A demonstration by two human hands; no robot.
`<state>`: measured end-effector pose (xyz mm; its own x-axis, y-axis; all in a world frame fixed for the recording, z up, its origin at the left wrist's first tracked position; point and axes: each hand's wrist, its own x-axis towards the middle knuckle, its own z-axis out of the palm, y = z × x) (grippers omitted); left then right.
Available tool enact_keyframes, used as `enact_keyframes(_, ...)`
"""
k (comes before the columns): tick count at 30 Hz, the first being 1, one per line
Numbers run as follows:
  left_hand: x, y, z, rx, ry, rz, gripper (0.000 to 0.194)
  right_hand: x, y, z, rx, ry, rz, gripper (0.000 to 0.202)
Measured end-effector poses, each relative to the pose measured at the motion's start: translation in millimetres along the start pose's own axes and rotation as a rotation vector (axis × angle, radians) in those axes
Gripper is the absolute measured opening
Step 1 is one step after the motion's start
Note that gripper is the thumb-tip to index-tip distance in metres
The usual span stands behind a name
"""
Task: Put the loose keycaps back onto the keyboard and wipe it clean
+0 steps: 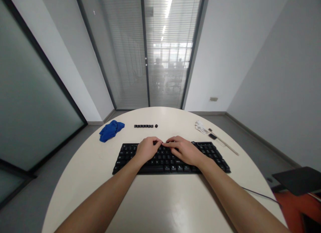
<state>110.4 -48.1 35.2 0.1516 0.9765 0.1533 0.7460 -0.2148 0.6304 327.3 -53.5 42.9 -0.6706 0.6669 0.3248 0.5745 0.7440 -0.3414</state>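
A black keyboard (pixel 155 168) lies on the round table before me, and both hands reach to its far rows. My left hand (pixel 147 149) rests over the left-middle part with thumb and forefinger closed at the tips; whatever is between them is hidden. From the right, my right hand (pixel 184 150) lies low over the keys, fingers stretched toward the left fingertips and a gap showing under the forefinger. The fingertips of both hands nearly meet at the far edge. Beyond the keyboard stands a row of small black keycaps (pixel 143 126), with a single keycap (pixel 156 126) beside it.
A crumpled blue cloth (pixel 111 130) lies at the far left of the table (pixel 160 203). Toward the right are a white bundle (pixel 200 126), a thin stick (pixel 227 146) and a small dark block (pixel 212 136). A cable (pixel 259 193) runs off the right edge.
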Motion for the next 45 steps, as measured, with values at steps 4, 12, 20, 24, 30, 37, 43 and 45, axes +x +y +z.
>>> enact_keyframes(4, 2.7, -0.1, -0.2, -0.006, -0.012, -0.013, 0.021, 0.7, 0.2, 0.6, -0.004, 0.001, 0.003, 0.042)
enact_keyframes(12, 6.8, -0.5, -0.2, -0.027, -0.042, -0.020, 0.018, 2.4, -3.8, -2.5, -0.062, -0.031, -0.002, 0.043)
enact_keyframes(20, 4.5, 0.4, 2.0, 0.033, -0.022, -0.017, 0.018, 2.6, -4.7, -1.2, -0.071, -0.006, -0.017, 0.041)
enact_keyframes(24, 2.7, 1.8, 2.3, 0.064, -0.003, -0.013, 0.019, 2.4, -4.2, -0.7, -0.077, 0.002, -0.015, 0.040)
enact_keyframes(30, 1.7, 0.4, 3.7, 0.052, 0.000, -0.001, 0.019, 2.3, -4.7, -1.5, -0.089, -0.007, -0.004, 0.041)
enact_keyframes(37, 3.1, -0.4, 0.4, -0.008, 0.001, 0.032, 0.017, 1.5, -6.3, -3.9, -0.089, -0.030, 0.019, 0.042)
enact_keyframes(43, 9.2, -5.6, -2.5, 0.069, 0.030, 0.084, 0.019, -0.9, -8.3, -11.9, -0.108, -0.069, 0.016, 0.041)
enact_keyframes(45, 17.2, -9.9, -3.2, 0.146, 0.035, 0.145, 0.021, -2.7, -8.8, -14.9, -0.108, -0.068, 0.020, 0.039)
